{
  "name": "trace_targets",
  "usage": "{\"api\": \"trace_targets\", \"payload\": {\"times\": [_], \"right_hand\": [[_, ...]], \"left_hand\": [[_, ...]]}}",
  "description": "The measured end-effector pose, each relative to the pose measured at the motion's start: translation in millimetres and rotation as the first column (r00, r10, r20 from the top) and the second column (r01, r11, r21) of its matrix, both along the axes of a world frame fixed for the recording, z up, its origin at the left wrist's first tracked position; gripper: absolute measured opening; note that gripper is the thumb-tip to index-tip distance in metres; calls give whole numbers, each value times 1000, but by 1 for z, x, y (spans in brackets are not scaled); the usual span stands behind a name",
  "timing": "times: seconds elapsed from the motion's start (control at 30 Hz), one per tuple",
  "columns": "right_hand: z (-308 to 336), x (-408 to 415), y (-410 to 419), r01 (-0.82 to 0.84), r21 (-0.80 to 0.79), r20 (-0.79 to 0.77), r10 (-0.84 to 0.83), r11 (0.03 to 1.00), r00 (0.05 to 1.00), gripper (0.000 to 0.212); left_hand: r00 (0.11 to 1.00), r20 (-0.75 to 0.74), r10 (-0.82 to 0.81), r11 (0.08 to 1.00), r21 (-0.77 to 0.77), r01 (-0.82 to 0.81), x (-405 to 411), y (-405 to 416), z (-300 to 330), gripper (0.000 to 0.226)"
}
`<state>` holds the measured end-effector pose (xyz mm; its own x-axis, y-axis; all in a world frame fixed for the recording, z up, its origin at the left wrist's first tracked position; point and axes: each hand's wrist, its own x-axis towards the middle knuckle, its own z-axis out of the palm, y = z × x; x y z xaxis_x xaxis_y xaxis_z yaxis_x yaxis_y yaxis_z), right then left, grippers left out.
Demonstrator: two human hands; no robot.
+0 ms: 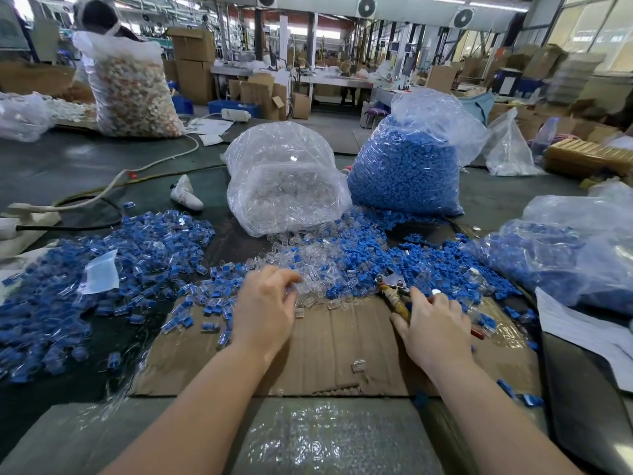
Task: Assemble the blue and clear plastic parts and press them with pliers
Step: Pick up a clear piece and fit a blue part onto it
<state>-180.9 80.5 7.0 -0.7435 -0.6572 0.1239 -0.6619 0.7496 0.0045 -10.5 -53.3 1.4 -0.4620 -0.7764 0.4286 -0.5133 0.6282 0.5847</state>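
My left hand (265,308) rests palm down with its fingertips in the pile of clear plastic parts (308,269) at the far edge of the cardboard sheet (329,351). My right hand (435,329) lies over the handles of the pliers (394,289), whose metal head points away toward the loose blue parts (383,258). Whether its fingers grip the handles is hidden. A broad heap of joined blue-and-clear pieces (113,265) spreads to the left.
A clear bag of clear parts (284,180) and a bag of blue parts (407,166) stand beyond the piles. Another bag of blue parts (575,248) lies at right above white paper (582,323). One clear piece (358,365) lies on the cardboard. Cables cross the left.
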Motion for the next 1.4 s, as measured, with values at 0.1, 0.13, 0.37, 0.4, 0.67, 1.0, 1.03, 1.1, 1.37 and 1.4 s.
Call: {"api": "trace_targets", "payload": {"times": [0.1,0.13,0.37,0.4,0.67,1.0,1.03,1.1,1.37,1.4], "right_hand": [[2,0,0,1,9,11,-1,1000,1000,56],[3,0,-1,4,10,23,-4,1000,1000,56],[8,4,-12,-105,-115,-2,105,988,994,50],[7,5,-16,-134,-137,-2,135,981,991,48],[-4,8,-46,-255,-142,-15,255,956,967,44],[-5,8,-51,-253,-161,-60,246,954,967,34],[-5,7,-50,-257,-162,-66,250,953,966,31],[-6,7,-49,-262,-172,-78,252,950,965,28],[-10,10,-44,-266,-233,-107,248,935,963,24],[-11,10,-43,-269,-251,-113,248,930,962,23]], "left_hand": [[893,-65,-445,841,313,441,-10,23,9,15],[840,-54,-540,761,395,515,-13,29,10,18],[785,110,-609,760,363,539,-22,31,0,20],[825,94,-558,799,332,502,-23,28,-1,20],[956,-30,-292,941,171,292,-33,25,-13,23],[954,-69,-291,940,164,299,-30,23,-18,19],[954,-68,-294,939,169,301,-29,24,-18,19],[955,-65,-291,939,172,298,-29,25,-18,21],[962,-120,-245,954,149,261,-27,27,-16,18],[962,-121,-244,953,152,261,-27,27,-16,18]]}}
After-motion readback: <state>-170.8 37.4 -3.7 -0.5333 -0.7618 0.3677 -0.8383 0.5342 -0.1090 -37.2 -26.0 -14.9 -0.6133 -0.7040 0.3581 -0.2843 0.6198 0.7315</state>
